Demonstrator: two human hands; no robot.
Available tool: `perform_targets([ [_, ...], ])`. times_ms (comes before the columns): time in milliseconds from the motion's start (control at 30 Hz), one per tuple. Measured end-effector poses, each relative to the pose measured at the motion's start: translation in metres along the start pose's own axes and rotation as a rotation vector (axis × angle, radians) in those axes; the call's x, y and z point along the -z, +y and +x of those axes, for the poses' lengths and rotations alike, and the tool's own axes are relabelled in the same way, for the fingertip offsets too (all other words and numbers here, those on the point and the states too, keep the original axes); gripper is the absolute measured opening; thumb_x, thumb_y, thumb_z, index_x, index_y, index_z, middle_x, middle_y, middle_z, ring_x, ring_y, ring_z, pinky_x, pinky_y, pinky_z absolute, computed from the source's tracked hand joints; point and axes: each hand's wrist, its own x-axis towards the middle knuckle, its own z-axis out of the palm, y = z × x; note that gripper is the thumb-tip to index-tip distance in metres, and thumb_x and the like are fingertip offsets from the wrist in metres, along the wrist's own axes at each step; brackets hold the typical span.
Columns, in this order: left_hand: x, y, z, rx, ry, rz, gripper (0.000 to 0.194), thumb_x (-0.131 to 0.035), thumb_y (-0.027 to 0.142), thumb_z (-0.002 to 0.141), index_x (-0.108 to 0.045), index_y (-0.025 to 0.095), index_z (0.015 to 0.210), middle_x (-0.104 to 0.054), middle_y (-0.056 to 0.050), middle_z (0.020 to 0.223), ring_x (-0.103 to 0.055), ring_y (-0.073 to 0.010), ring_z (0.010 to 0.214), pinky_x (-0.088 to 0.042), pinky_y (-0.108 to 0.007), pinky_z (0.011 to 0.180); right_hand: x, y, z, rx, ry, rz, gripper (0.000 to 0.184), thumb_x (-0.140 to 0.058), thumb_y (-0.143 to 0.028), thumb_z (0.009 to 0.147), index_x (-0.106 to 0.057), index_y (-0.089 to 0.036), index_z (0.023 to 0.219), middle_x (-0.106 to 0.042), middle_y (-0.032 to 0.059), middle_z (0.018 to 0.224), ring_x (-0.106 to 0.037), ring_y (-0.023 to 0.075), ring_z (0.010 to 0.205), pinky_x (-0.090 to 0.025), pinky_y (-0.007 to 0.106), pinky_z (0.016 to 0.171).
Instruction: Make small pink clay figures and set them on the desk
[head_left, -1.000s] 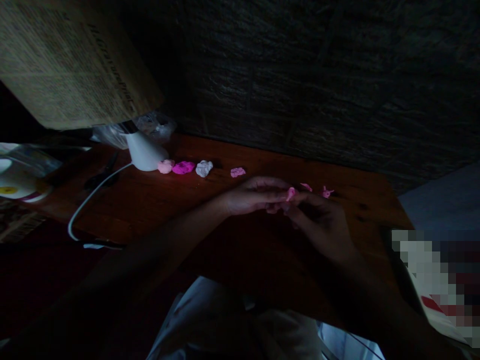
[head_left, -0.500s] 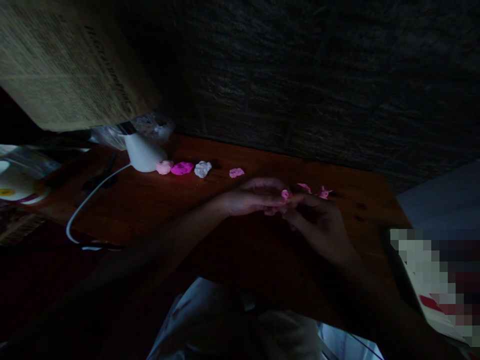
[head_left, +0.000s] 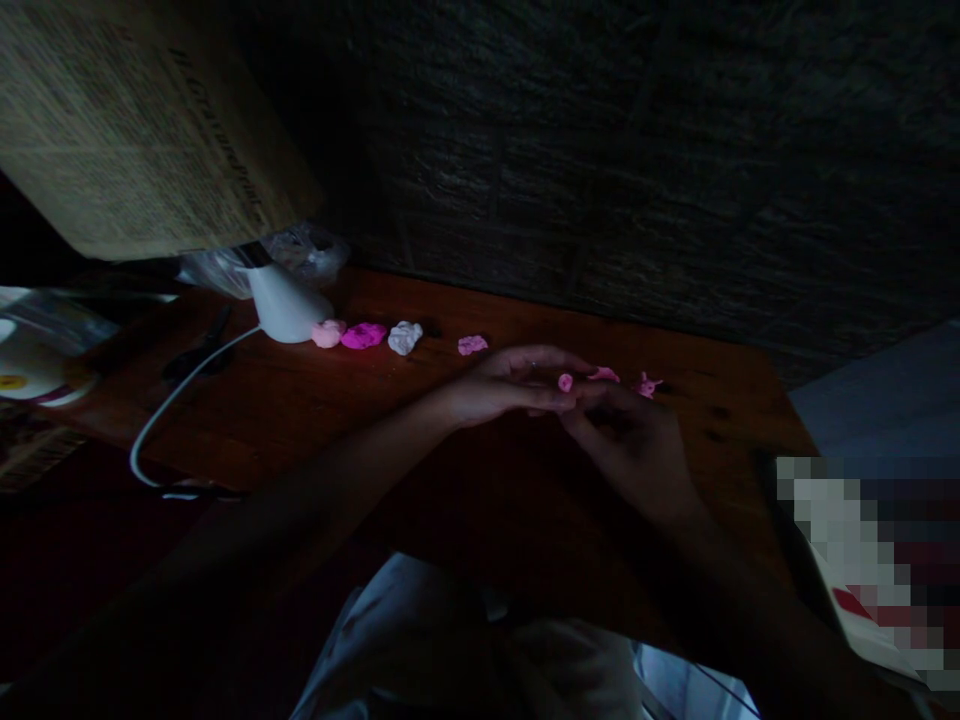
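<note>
Between the fingertips of both hands sits a small rolled piece of pink modelling clay (head_left: 565, 382), with a ring-like end facing up. My left hand (head_left: 502, 388) is closed on it from the left, thumb in front and fingers curled behind. My right hand (head_left: 637, 450) pinches at the same piece from the right, its fingertips meeting the left thumb. Just behind the hands lies a flat scrap of pink clay (head_left: 603, 374), partly covered. A spiky pink clay bit (head_left: 648, 385) rests to its right. Left of the hands is another flattened pink clay lump (head_left: 472, 345).
Peach (head_left: 328, 333), magenta (head_left: 364, 336) and white clay lumps (head_left: 405, 338) line up on the wooden table (head_left: 300, 420) beside a white lamp base (head_left: 285, 305) with a newsprint shade (head_left: 150, 130). Dark scissors (head_left: 199, 360) and a white cable (head_left: 150, 425) lie left. A stone wall (head_left: 562, 180) stands behind.
The fingers have shifted slightly around the pink clay piece, which moved a little left and up. The left fingers now reach farther over behind it. The lumps on the table are unmoved.
</note>
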Motion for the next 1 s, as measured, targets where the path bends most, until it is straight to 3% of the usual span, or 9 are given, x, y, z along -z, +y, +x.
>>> perform_targets([
  [100,0.0020,-0.0022,0.0017,-0.002,0.067,0.038,0.045,-0.092,0.039,0.064,-0.076,0.018,0.100,-0.072,-0.005,0.100,-0.061,-0.0121,0.083,-0.042,-0.022,0.066,0.0008,0.0066,-0.0010,0.011,0.046,-0.073,0.006,-0.071,-0.024,0.087,-0.075,-0.022,0.090,-0.079,0.0014,0.080,-0.073,0.0170,0.070,-0.057,0.030,0.069],
  [300,-0.0005,-0.0029,0.0011,-0.001,0.066,0.018,0.043,-0.095,0.040,0.060,-0.075,0.016,0.088,-0.071,-0.003,0.090,-0.061,-0.0096,0.077,-0.043,-0.022,0.067,-0.0006,0.0088,-0.0006,0.013,0.051,-0.021,0.004,-0.073,-0.026,0.087,-0.075,-0.023,0.089,-0.080,0.0004,0.080,-0.074,0.0165,0.071,-0.057,0.028,0.068],
  [533,0.0006,-0.0053,0.0026,-0.013,0.102,-0.009,0.042,-0.094,0.040,0.061,-0.078,0.016,0.091,-0.073,-0.003,0.084,-0.058,-0.0087,0.070,-0.041,-0.024,0.065,-0.0011,0.0046,0.0012,-0.032,0.043,0.043,0.010,-0.070,-0.026,0.087,-0.070,-0.023,0.078,-0.078,0.0004,0.079,-0.072,0.0156,0.071,-0.056,0.028,0.070],
  [1000,-0.0022,-0.0031,0.0024,0.001,0.135,-0.011,0.042,-0.094,0.041,0.061,-0.078,0.016,0.090,-0.073,-0.003,0.083,-0.059,-0.0087,0.069,-0.041,-0.023,0.062,-0.0013,0.0002,0.0026,-0.151,0.006,0.162,0.015,-0.075,-0.037,0.084,-0.073,-0.022,0.081,-0.068,-0.0018,0.065,-0.055,0.0109,0.050,-0.047,0.024,0.048],
])
